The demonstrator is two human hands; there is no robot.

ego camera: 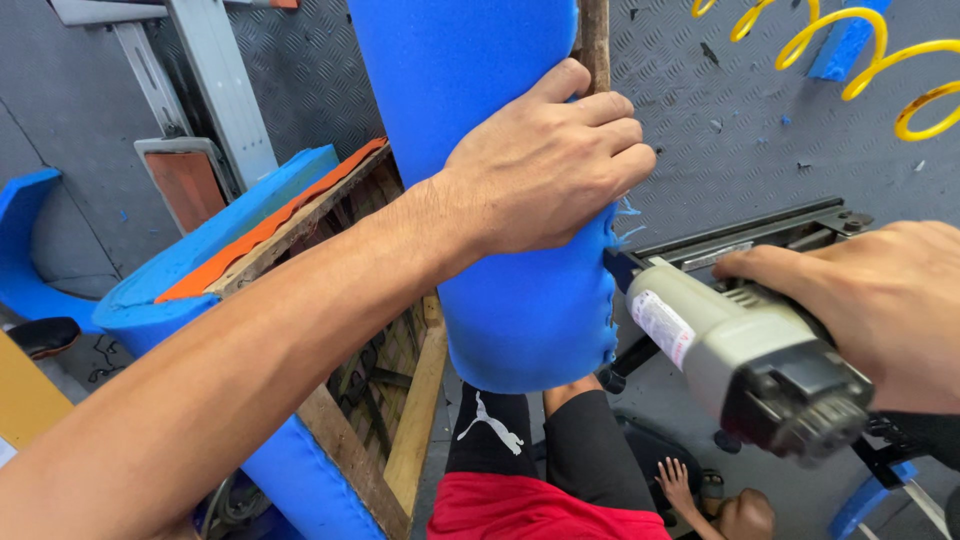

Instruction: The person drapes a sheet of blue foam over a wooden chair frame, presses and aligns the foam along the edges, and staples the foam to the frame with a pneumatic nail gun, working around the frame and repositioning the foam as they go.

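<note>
Two hands in view, both the wearer's. Right hand (880,310) closest, lower right, wrapped tight around one grey staple gun (745,365); gun nose touches the ragged edge of the foam (500,300). Left hand (550,160) just above the gun, fingers curled closed, pinching the blue foam sheet over one wooden post (595,40) at the top centre. Foam is wrapped around that post and hangs down to below the gun nose; a row of small tears runs along its right edge.

Below the foam: red shirt (520,510), black shorts (580,440), one bare foot (675,485) on the floor.

Left of the foam: one wooden frame (400,400), open, with dark webbing inside it; blue padding runs along its outer side and one orange strip (270,225) lies on its top edge. Further left of the foam, one curved blue piece (25,240) against the floor.

Behind the gun, right of the foam: one black metal bar (760,235).

Far: grey checker-plate floor (720,100); one yellow coiled hose (860,60) top right of the foam, one grey metal stand (215,90) top left.
</note>
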